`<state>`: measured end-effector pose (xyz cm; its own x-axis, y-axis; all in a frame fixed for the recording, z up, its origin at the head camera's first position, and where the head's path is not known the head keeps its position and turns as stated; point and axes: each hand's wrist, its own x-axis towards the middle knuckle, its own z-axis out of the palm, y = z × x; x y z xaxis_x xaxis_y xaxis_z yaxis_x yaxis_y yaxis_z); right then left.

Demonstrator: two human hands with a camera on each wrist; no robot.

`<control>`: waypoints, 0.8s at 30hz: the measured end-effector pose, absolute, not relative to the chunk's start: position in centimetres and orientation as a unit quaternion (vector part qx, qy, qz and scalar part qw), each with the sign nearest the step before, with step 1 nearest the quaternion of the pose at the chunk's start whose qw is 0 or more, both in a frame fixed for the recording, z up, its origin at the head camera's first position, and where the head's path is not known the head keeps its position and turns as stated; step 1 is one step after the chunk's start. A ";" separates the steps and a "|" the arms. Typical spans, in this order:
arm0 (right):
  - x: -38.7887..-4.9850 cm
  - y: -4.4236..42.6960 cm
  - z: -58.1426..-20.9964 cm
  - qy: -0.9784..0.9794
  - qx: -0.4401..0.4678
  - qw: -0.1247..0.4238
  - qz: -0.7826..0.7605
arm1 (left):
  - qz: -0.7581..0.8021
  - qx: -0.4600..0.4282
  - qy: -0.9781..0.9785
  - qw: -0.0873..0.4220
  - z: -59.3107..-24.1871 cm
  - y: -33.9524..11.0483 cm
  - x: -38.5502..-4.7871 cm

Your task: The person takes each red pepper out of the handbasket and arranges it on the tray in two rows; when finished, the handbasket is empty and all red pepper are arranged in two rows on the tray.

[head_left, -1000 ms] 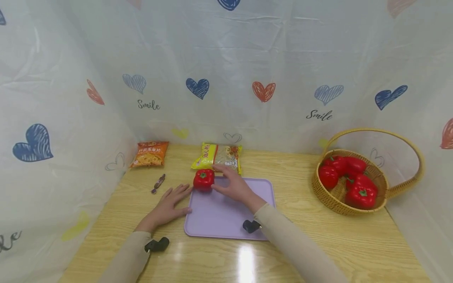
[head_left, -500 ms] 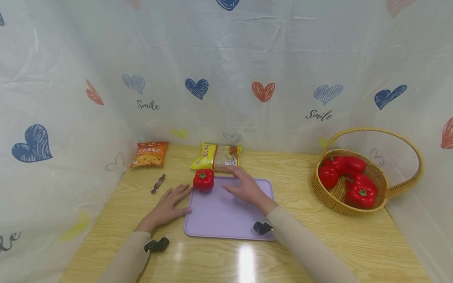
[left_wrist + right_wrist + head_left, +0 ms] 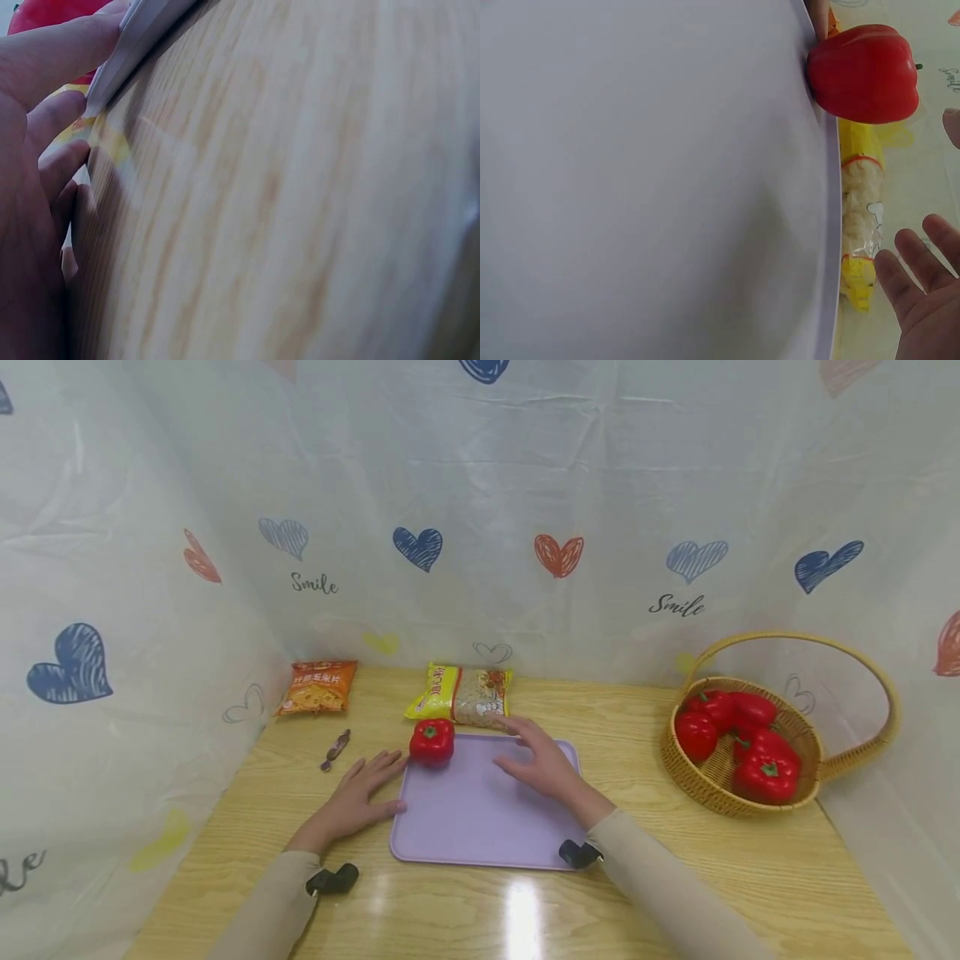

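On the far left corner of the lilac tray (image 3: 480,818) stands a red bell pepper (image 3: 432,742), stem up. My left hand (image 3: 358,802) lies at the tray's left edge, its fingers and thumb extended and touching the rim. In the left wrist view the thumb (image 3: 67,52) rests against the rim of the tray (image 3: 142,37). My right hand (image 3: 543,767) hovers over the tray's far right part, apart from the pepper, fingers spread and holding nothing. The right wrist view has the pepper (image 3: 864,73) by the rim and the right hand's fingers (image 3: 919,277) relaxed.
A wicker basket (image 3: 690,781) with several red peppers stands on the right, its handle arching up. A yellow snack bag (image 3: 459,693) lies behind the tray, an orange bag (image 3: 318,687) at the back left. A small wrapped candy (image 3: 335,750) lies left of the tray.
My right hand has moved away from the bell pepper, to the right and slightly nearer. The pepper stays on the tray's corner, and the left hand keeps its place.
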<state>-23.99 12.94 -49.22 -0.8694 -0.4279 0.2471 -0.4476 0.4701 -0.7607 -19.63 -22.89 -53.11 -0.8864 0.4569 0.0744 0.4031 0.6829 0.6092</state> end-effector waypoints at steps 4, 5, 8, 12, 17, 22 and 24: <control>-23.6 13.9 -49.2 -0.862 0.256 0.027 0.436 | 0.321 0.233 0.917 0.041 -53.1 -22.9 -19.6; -23.5 14.1 -49.2 -0.864 0.255 0.033 0.433 | 0.321 0.234 0.917 0.039 -53.1 -22.9 -19.6; -23.2 14.8 -49.1 -0.868 0.249 0.037 0.428 | 0.325 0.232 0.916 0.043 -53.2 -22.9 -19.7; -22.7 15.7 -49.0 -0.869 0.244 0.041 0.429 | 0.324 0.231 0.916 0.046 -53.4 -23.0 -19.8; -22.4 16.9 -49.1 -0.870 0.243 0.045 0.427 | 0.319 0.232 0.918 0.046 -53.5 -23.0 -19.9; -22.2 18.0 -49.2 -0.872 0.241 0.047 0.424 | 0.319 0.231 0.918 0.046 -53.4 -22.9 -19.8; -22.0 18.4 -49.2 -0.875 0.238 0.047 0.418 | 0.319 0.231 0.918 0.047 -53.3 -22.9 -19.7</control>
<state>-22.05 18.43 -49.16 -0.8825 -0.3771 0.2811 -0.4557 0.5374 -0.7096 -19.75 -22.91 -53.31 -0.8891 0.4536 0.0616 0.3942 0.6900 0.6070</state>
